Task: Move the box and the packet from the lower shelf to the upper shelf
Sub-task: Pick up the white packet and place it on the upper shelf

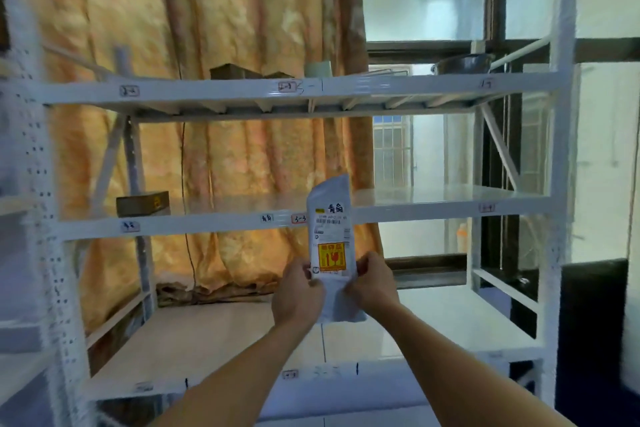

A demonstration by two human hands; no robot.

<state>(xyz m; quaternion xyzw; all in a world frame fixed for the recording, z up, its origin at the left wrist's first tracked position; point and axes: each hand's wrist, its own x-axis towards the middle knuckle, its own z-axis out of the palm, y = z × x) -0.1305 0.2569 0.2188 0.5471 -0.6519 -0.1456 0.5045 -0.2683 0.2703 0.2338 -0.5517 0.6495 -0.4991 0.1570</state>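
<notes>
A white packet [330, 218] with a barcode label and a yellow-and-red sticker is held upright in front of the white metal rack. My left hand [298, 291] grips its lower left edge and my right hand [372, 282] grips its lower right edge. The packet's top reaches just above the middle shelf [433, 208]. A brown cardboard box [142, 203] stands at the left end of that middle shelf. The lower shelf [207, 333] lies below my hands. The upper shelf [214, 92] runs across above.
On the upper shelf stand dark boxes [231, 72], a pale container [318, 68] and a dark metal bowl [462, 63]. An orange curtain [214, 10] hangs behind the rack, a window [422, 0] is at the right, and a black object [594, 322] stands at the lower right.
</notes>
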